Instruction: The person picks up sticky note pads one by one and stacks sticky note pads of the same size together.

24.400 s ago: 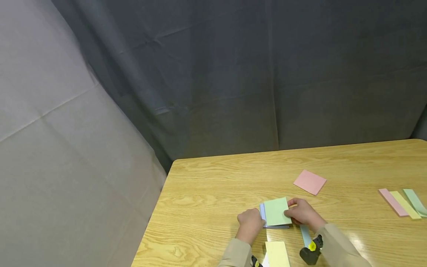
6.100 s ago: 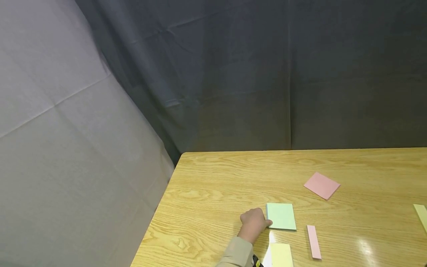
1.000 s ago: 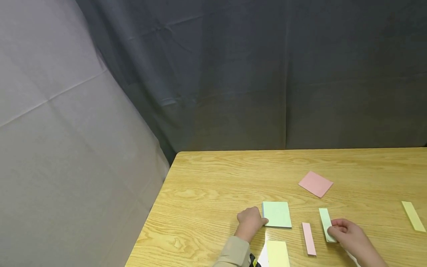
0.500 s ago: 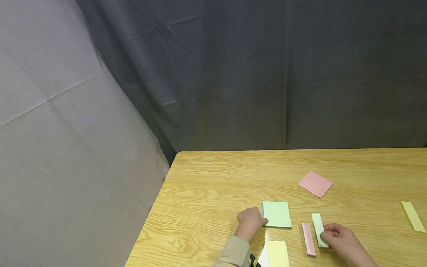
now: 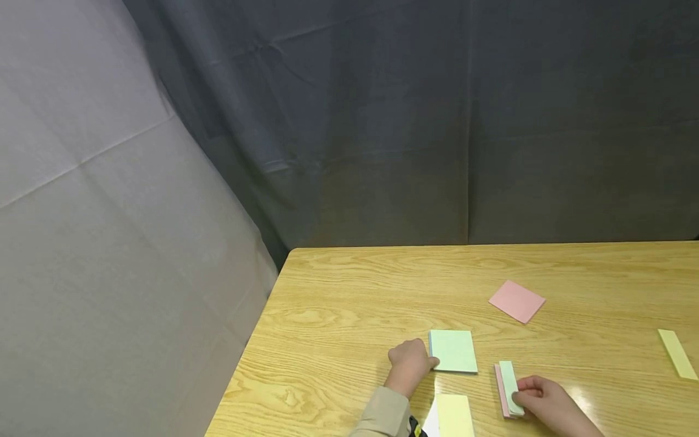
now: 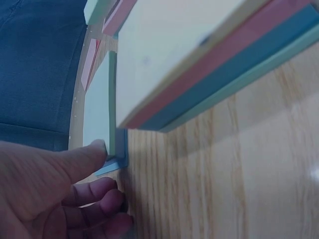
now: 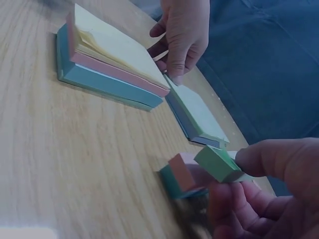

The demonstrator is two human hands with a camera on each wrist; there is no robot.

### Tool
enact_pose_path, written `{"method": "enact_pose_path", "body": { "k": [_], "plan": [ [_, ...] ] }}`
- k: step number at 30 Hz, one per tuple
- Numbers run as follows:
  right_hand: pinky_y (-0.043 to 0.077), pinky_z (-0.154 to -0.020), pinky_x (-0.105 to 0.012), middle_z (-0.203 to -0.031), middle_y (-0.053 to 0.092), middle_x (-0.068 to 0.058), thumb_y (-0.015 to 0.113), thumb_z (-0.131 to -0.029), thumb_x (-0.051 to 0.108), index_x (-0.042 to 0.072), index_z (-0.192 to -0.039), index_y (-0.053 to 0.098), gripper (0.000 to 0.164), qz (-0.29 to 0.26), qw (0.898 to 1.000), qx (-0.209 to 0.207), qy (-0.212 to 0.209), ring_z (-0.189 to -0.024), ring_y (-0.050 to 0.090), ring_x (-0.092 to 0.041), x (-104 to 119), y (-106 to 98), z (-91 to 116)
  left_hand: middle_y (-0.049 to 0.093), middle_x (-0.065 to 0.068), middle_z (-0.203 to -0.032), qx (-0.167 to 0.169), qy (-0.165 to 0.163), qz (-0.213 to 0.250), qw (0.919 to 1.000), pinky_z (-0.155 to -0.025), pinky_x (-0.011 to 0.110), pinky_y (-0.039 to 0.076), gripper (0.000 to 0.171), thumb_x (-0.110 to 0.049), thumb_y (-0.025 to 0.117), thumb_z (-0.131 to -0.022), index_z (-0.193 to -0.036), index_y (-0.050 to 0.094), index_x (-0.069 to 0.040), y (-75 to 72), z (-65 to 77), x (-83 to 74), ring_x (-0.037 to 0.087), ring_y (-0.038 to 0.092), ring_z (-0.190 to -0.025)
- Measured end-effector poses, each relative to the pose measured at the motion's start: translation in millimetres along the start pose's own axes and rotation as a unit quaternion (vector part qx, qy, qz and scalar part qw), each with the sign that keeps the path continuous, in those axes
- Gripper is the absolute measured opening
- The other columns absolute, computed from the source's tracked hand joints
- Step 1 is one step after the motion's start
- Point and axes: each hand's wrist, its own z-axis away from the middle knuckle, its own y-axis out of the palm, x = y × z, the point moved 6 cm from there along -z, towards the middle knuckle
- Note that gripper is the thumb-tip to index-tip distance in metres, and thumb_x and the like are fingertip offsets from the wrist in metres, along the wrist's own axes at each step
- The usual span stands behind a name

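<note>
My left hand (image 5: pixel 406 361) rests at the left side of a square sticky note stack, thumb on the green pad (image 5: pixel 453 352), other fingers curled beside it. Blue layers (image 6: pixel 119 164) show under that pad in the left wrist view. My right hand (image 5: pixel 548 405) pinches a narrow green sticky note pad (image 5: pixel 508 376) between thumb and fingers. It is held over a narrow pink pad (image 5: pixel 499 391), slightly to its right, so the pink one is partly covered. Under the pink pad, the right wrist view shows a teal one (image 7: pixel 171 181). Whether green and pink touch I cannot tell.
Close to the near edge stands a taller sticky note stack, with a yellow pad (image 5: pixel 455 416) over pink and teal layers. A square pink pad (image 5: pixel 517 301) lies farther back, turned at an angle. A narrow yellow pad (image 5: pixel 677 355) lies at far right on the wooden table (image 5: pixel 338 291).
Since one second ago, my right hand has carried the narrow green pad left and nearer, over the pink one. Much earlier it held the square green pad, now on the blue. My left hand stays put.
</note>
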Motion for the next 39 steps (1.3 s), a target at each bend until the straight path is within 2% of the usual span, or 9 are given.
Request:
{"method": "enact_pose_path", "body": {
  "k": [4,11,19,27,34,39],
  "plan": [
    [0.045,-0.058,-0.025,-0.077,0.057,-0.004,0.054,-0.084,0.008,-0.018,-0.104,0.045,0.034,-0.015,1.0,0.005,0.014,-0.066,0.052,-0.015,-4.4,3.2,-1.9,0.03,-0.005,-0.04,0.006,0.003,0.0,1.0,-0.047,0.024,0.031,0.053,-0.054,0.063,-0.075,-0.046,0.042,-0.015,4.3,-3.7,-0.1,0.009,0.029,-0.039],
    [0.045,-0.058,-0.026,-0.077,0.057,-0.004,0.054,-0.084,0.008,-0.018,-0.106,0.042,0.036,-0.025,1.0,0.008,0.013,-0.066,0.052,-0.017,-6.5,4.6,-2.3,0.026,-0.005,-0.04,-0.006,-0.001,0.004,1.0,-0.046,0.023,0.028,0.056,-0.055,0.062,-0.075,-0.045,0.038,-0.014,-6.8,5.1,-0.1,0.009,0.025,-0.038],
    [0.042,-0.052,-0.023,-0.077,0.055,-0.004,0.055,-0.083,0.009,-0.018,-0.109,0.04,0.04,-0.028,0.999,0.019,0.004,-0.061,0.05,-0.014,-2.6,6.1,2.7,0.024,-0.005,-0.04,-0.01,0.006,0.006,0.9999,-0.046,0.023,0.028,0.057,-0.053,0.061,-0.077,-0.044,0.035,-0.014,-8.6,5.3,0.3,0.009,0.025,-0.039],
    [0.041,-0.053,-0.022,-0.077,0.055,-0.003,0.055,-0.084,0.011,-0.019,-0.11,0.043,0.041,0.001,1.0,0.009,0.003,-0.061,0.048,-0.012,-1.6,5.6,3.3,0.024,-0.005,-0.039,-0.005,0.003,-0.002,1.0,-0.046,0.023,0.028,0.058,-0.055,0.061,-0.076,-0.044,0.035,-0.014,-8.7,4.1,0.4,0.009,0.024,-0.039],
    [0.04,-0.055,-0.022,-0.077,0.054,-0.003,0.057,-0.081,0.011,-0.015,-0.105,0.049,0.037,0.03,0.999,-0.012,0.005,-0.065,0.046,-0.013,0.3,6.0,2.0,0.024,-0.005,-0.04,-0.005,0.006,-0.009,0.9999,-0.046,0.022,0.027,0.057,-0.055,0.06,-0.077,-0.045,0.035,-0.014,-9.7,5.5,0.1,0.009,0.024,-0.039],
    [0.04,-0.06,-0.024,-0.081,0.055,-0.003,0.057,-0.083,0.015,-0.014,-0.106,0.05,0.038,0.047,0.999,-0.004,-0.001,-0.071,0.047,-0.014,0.7,5.8,1.4,0.022,-0.005,-0.039,-0.002,0.004,-0.008,1.0,-0.044,0.023,0.024,0.058,-0.054,0.061,-0.077,-0.045,0.034,-0.014,-10.1,6.9,0.1,0.009,0.022,-0.038]
  ]
}}
